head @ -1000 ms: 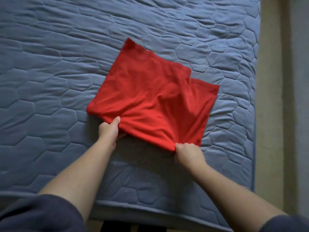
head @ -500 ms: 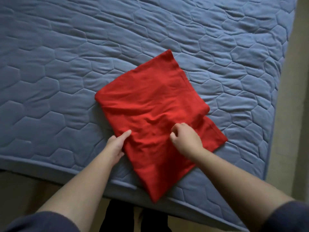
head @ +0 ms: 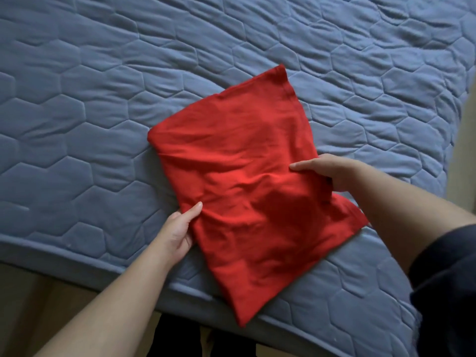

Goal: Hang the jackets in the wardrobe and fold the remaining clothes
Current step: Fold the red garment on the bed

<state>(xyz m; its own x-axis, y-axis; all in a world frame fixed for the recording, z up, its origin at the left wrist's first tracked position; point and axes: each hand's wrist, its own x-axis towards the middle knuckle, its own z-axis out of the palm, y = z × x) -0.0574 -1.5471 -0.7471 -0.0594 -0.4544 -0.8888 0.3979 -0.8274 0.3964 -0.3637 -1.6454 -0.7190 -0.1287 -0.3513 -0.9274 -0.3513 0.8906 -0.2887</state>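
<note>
Garment: the folded red garment (head: pixel 247 191) lies on the blue quilted mattress (head: pixel 103 124), close to its near edge, with its lowest corner hanging just past that edge.
Left hand: the left hand (head: pixel 177 233) pinches the garment's left edge, thumb on top and fingers tucked underneath.
Right hand: the right hand (head: pixel 327 171) holds the opposite edge, thumb laid along the top; its fingers appear to pass under the cloth.
Step in hand: probably lifting or turning the packet for a last fold or for setting it aside.
Doing it well: keep both grips level and the layers pinched together so the fold does not slide open. Support the overhanging corner before lifting, and smooth the creases across the middle once the packet is set down.
Risk: a one-sided pull would probably skew the layers.
Containers: none is in view. The wardrobe is not visible, and only the mattress bears the garment.
</note>
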